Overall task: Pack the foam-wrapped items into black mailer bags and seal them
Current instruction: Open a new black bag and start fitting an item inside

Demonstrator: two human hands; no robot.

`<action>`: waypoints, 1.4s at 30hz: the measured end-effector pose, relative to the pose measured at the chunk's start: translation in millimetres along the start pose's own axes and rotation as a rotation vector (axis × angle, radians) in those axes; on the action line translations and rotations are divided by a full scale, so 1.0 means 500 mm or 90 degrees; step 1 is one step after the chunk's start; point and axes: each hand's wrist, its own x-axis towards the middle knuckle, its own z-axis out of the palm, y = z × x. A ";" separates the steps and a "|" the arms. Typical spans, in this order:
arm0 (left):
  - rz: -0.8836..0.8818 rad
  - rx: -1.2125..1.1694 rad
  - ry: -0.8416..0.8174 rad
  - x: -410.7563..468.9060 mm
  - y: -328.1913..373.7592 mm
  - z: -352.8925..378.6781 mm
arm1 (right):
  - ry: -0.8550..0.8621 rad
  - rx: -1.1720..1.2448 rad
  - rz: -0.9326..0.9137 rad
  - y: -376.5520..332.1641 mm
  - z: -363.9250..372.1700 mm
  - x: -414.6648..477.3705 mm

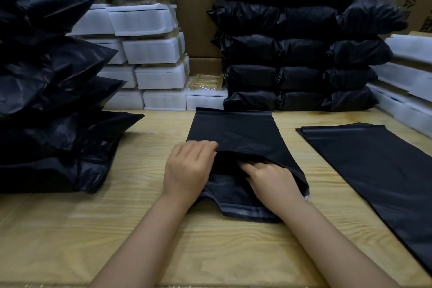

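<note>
Big picture first: wooden table [145, 194], a wall of packed bags [299, 54] at the back and another heap on my left, white foam-wrapped items [149, 49] stacked behind, and a flat pile of empty bags [374, 163] off to my right.

The bag [238, 133] I'm on lies flat in the middle of the table. Its long axis runs straight away from me, with the closed end touching the foot of the packed stack and the mouth facing me. The sealing flap [245, 209] is spread on the table nearest my wrists.

My left hand [189, 168] has its fingers curled onto the edge of the top layer at the mouth and is gripping it. The thumb is hidden, so I'm guessing it's a pinch. My right hand [271, 177] holds nothing; its flat fingers are slid into the opening, on top of the bottom layer.

What could go wrong, I reckon: the film is slick, so the top layer could slip out of my left fingers and the mouth would flop shut. And nothing foam-wrapped is near my hands, so reaching for one means letting go on one side, and the mouth could close up or the flap could fold under.
</note>
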 end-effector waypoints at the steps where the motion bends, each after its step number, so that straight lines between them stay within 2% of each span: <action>1: 0.068 -0.026 0.022 0.006 0.012 -0.004 | 0.000 0.002 0.018 0.007 0.003 -0.002; 3: 0.186 -0.089 0.016 0.013 0.047 -0.006 | 0.025 0.019 0.031 0.012 0.008 -0.003; 5: 0.220 -0.081 -0.104 0.003 0.090 0.003 | 0.041 0.052 0.028 0.011 0.011 -0.002; 8: 0.126 0.038 -0.396 -0.015 0.132 0.025 | -0.013 0.047 0.063 0.016 0.007 0.005; 10: -0.010 0.141 -0.534 -0.001 0.128 0.015 | -0.051 0.031 0.099 0.022 0.004 0.005; 12: -0.123 0.175 -0.624 0.002 0.108 0.024 | -0.084 0.024 0.133 0.030 -0.001 0.006; 20: -0.186 0.216 -0.659 0.071 0.057 0.028 | -0.065 -0.013 0.151 0.055 -0.042 0.035; 22: -0.187 0.220 -0.666 0.087 0.046 0.034 | -0.132 -0.007 0.142 0.064 -0.068 0.052; 25: -0.169 0.223 -0.688 0.104 0.034 0.043 | -0.318 -0.022 0.113 0.075 -0.102 0.086; 28: -0.171 0.201 -0.728 0.112 0.028 0.047 | -0.384 -0.058 0.076 0.083 -0.111 0.110; 30: -0.146 0.168 -0.703 0.105 0.027 0.048 | -0.373 -0.057 0.056 0.088 -0.110 0.111; 31: -0.107 0.145 -0.650 0.098 0.027 0.045 | -0.363 -0.056 0.049 0.091 -0.108 0.108; 32: -0.042 0.111 -0.556 0.090 0.026 0.037 | -0.348 -0.056 0.041 0.094 -0.105 0.105; 35: 0.196 0.000 -0.177 0.046 0.018 0.027 | -0.313 -0.054 0.029 0.101 -0.103 0.092; 36: 0.227 -0.005 -0.093 0.027 0.014 0.032 | -0.317 -0.060 0.021 0.101 -0.106 0.090; 38: 0.169 -0.019 -0.071 -0.004 0.010 0.040 | -0.365 -0.083 -0.007 0.093 -0.116 0.087; 42: -0.030 -0.115 -0.190 -0.015 -0.003 0.050 | -0.464 -0.030 -0.071 0.051 -0.166 0.096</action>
